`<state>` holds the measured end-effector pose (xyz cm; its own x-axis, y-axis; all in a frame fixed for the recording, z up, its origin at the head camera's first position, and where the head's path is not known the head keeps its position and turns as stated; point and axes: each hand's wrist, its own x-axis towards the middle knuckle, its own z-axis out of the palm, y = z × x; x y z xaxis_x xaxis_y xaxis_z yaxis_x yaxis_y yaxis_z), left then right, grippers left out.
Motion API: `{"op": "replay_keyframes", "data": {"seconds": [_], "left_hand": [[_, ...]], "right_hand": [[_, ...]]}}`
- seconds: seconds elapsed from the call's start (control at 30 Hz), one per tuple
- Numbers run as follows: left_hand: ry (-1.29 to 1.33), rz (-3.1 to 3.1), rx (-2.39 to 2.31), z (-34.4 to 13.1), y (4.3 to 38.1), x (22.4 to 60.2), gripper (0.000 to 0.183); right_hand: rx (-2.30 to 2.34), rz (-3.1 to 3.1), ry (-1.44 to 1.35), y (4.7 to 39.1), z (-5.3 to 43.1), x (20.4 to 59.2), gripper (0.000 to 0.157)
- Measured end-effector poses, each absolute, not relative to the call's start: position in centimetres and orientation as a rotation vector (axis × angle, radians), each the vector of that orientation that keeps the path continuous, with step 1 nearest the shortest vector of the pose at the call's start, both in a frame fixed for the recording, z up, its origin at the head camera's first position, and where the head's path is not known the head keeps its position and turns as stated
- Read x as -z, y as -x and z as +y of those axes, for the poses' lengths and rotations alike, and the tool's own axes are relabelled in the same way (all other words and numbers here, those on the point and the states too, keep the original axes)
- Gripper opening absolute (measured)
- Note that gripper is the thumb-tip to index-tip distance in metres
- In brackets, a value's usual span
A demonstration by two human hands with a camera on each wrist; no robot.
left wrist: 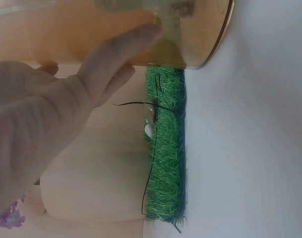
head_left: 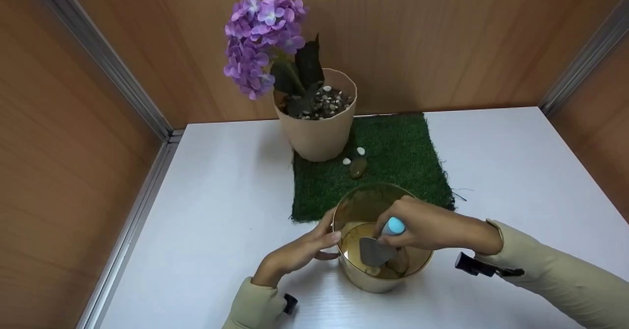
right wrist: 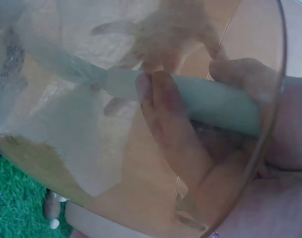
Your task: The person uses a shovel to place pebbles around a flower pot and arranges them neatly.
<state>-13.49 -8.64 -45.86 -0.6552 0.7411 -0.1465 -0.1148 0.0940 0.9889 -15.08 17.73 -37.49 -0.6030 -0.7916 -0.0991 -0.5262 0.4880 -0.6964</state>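
Note:
My right hand (head_left: pixel 417 223) grips a small trowel by its pale blue handle (head_left: pixel 394 226), inside a see-through amber bowl (head_left: pixel 366 281). The trowel's flat grey blade (head_left: pixel 375 252) points down toward the bowl's bottom, where brownish shapes show. In the right wrist view, through the bowl's wall, the fingers curl round the handle (right wrist: pixel 215 104). My left hand (head_left: pixel 300 253) holds the bowl's left side, thumb at the rim. The left wrist view shows a finger (left wrist: pixel 116 54) stretched along the outer wall. The bowl stands upright at the front edge of a green turf mat (head_left: pixel 398 147).
Behind the bowl, a beige pot (head_left: pixel 317 139) with purple flowers (head_left: pixel 265 39) stands on the mat, with dark, pebbly soil inside. A brown stone (head_left: pixel 358 167) and two white pebbles lie before it. Wooden panels (head_left: pixel 417 44) enclose the white table (head_left: pixel 221 196).

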Motion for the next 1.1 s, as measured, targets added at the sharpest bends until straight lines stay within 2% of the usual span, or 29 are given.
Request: {"op": "replay_keyframes", "data": {"seconds": [0.77, 1.1], "left_hand": [[-0.63, 1.699, -1.643, -8.71, 13.54, 45.96, 0.057], [-0.628, 1.7, -1.639, -8.67, 13.57, 45.89, 0.06]], "right_hand": [[1.043, 2.088, 1.012, 15.28, 17.46, 38.09, 0.013], [1.077, 2.082, 0.928, 15.74, 17.48, 38.14, 0.013]]}}
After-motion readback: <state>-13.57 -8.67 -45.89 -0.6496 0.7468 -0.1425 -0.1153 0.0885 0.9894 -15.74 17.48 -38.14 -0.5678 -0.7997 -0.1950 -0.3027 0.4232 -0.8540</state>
